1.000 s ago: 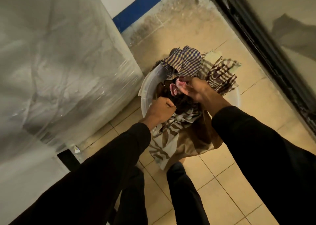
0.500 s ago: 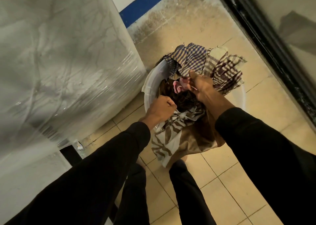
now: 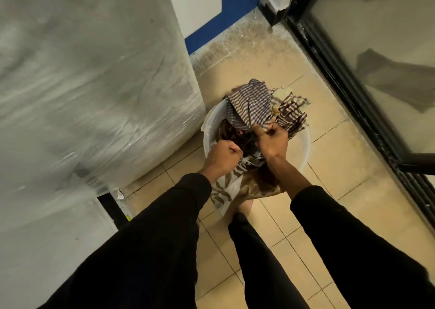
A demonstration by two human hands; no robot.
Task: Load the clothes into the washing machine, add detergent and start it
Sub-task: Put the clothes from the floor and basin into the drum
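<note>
A white plastic basin [image 3: 303, 147] stands on the tiled floor, heaped with clothes. A blue-and-cream checked cloth [image 3: 250, 106] lies on top at the back, a brown checked one [image 3: 293, 115] beside it. A brown-and-white striped garment [image 3: 229, 187] hangs over the near rim. My left hand [image 3: 222, 155] is clenched on the dark clothes at the basin's near left. My right hand [image 3: 273, 139] is closed on the checked cloths in the middle. The washing machine [image 3: 94, 85], wrapped in clear plastic film, stands close on the left.
A black-framed glass door [image 3: 367, 78] runs along the right. A white wall with a blue skirting band [image 3: 223, 17] closes the back. Beige floor tiles [image 3: 329, 203] lie around the basin. My dark trouser legs [image 3: 259, 257] stand just before it.
My right hand has moved from the pink item in the middle back to the checked cloths and closed on them. My left hand stays clenched. The view has pulled upward.
</note>
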